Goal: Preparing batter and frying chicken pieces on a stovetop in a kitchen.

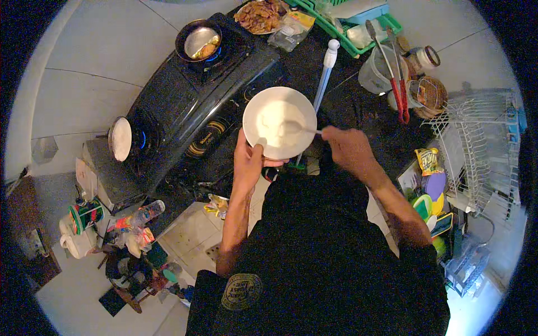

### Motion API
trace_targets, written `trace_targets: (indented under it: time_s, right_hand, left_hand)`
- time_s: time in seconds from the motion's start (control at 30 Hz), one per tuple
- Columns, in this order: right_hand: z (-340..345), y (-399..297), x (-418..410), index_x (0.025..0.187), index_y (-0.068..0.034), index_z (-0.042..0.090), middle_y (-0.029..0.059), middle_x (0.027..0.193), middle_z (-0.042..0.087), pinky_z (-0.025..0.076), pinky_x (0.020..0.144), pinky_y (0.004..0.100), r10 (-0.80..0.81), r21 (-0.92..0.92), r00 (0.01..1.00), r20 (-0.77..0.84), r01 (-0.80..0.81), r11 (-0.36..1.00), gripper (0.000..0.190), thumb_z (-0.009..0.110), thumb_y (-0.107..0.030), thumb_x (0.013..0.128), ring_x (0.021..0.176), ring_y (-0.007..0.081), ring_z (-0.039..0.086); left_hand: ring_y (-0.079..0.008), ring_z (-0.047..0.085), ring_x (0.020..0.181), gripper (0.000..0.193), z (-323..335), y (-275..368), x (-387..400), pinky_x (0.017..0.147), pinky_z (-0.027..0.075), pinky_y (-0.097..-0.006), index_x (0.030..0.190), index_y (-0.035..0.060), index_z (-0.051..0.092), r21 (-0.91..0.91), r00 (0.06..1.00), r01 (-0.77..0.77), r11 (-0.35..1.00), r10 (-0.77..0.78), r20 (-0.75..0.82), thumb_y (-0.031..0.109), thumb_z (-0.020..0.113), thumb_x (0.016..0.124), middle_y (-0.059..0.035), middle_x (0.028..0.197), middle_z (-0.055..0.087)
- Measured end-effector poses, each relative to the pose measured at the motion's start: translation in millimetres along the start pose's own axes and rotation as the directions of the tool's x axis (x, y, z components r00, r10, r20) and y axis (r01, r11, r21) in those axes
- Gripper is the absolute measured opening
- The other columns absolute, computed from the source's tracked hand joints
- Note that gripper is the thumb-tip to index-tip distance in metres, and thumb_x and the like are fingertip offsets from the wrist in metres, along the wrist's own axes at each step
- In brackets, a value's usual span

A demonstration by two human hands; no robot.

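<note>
My left hand holds a white bowl by its near left rim, the thumb over the edge. Inside lies a pale, cream-coloured mass; whether it is powder or batter I cannot tell. In my right hand is the handle of a spoon, its blurred head dipping into the bowl. The bowl hangs in front of my chest, at the near edge of a black gas stove.
A frying pan with a browned piece in it sits over a blue flame. Another lit burner carries a round pan. Beyond are a plate of fried food, a green rack, red-handled tongs and a wire dish rack.
</note>
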State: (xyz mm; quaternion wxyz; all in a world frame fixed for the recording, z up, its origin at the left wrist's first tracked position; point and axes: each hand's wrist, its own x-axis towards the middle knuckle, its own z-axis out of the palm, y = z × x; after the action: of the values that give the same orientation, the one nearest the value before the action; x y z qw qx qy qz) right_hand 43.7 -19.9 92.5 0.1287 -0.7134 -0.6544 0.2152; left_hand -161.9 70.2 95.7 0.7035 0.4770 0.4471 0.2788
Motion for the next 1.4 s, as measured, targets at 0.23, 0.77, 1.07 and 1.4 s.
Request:
trace_targets:
  time_s: [0.23,0.77,1.07,1.4]
  right_hand:
    - [4,-12,2,0.092,-0.011,0.056,0.0172,0.066,0.061,0.049,0.054,0.0474,0.010,-0.067,0.999,0.034,-0.008,0.998,0.013,0.050,-0.011,0.081,0.063,0.0379,0.062]
    - [7,-20,9,0.090,-0.010,0.057,0.0181,0.063,0.060,0.049,0.055,0.0496,0.037,-0.069,0.999,-0.002,-0.037,0.997,0.013,0.051,-0.011,0.078,0.063,0.0381,0.062]
    - [3,-14,5,0.089,-0.010,0.055,0.0186,0.061,0.059,0.048,0.052,0.0487,0.071,-0.059,0.997,-0.019,-0.072,0.996,0.011,0.051,-0.011,0.079,0.061,0.0375,0.062]
    - [2,-15,11,0.091,-0.009,0.055,0.0169,0.067,0.062,0.049,0.054,0.0485,0.050,-0.051,0.999,0.012,-0.050,0.997,0.012,0.051,-0.013,0.080,0.065,0.0357,0.064]
  left_hand:
    - [-0.0380,0.066,0.073,0.046,0,3,2,0.059,0.061,-0.0360,0.131,0.0007,0.024,0.051,0.999,0.045,0.998,-0.045,-0.004,-0.003,0.033,0.086,-0.0278,0.105,0.056]
    - [-0.0369,0.066,0.069,0.044,4,-6,6,0.058,0.061,-0.0359,0.129,-0.0002,0.026,-0.068,0.999,-0.013,0.998,0.016,0.046,-0.003,0.031,0.085,-0.0286,0.098,0.059]
    - [-0.0405,0.065,0.070,0.047,5,-4,9,0.059,0.061,-0.0369,0.131,-0.0004,0.022,-0.046,0.999,0.008,0.999,-0.006,0.047,-0.004,0.029,0.085,-0.0306,0.104,0.056]
    - [-0.0392,0.065,0.070,0.049,2,-5,15,0.059,0.061,-0.0366,0.133,0.0009,0.021,-0.026,0.999,-0.010,1.000,0.011,0.034,-0.004,0.029,0.085,-0.0305,0.104,0.056]
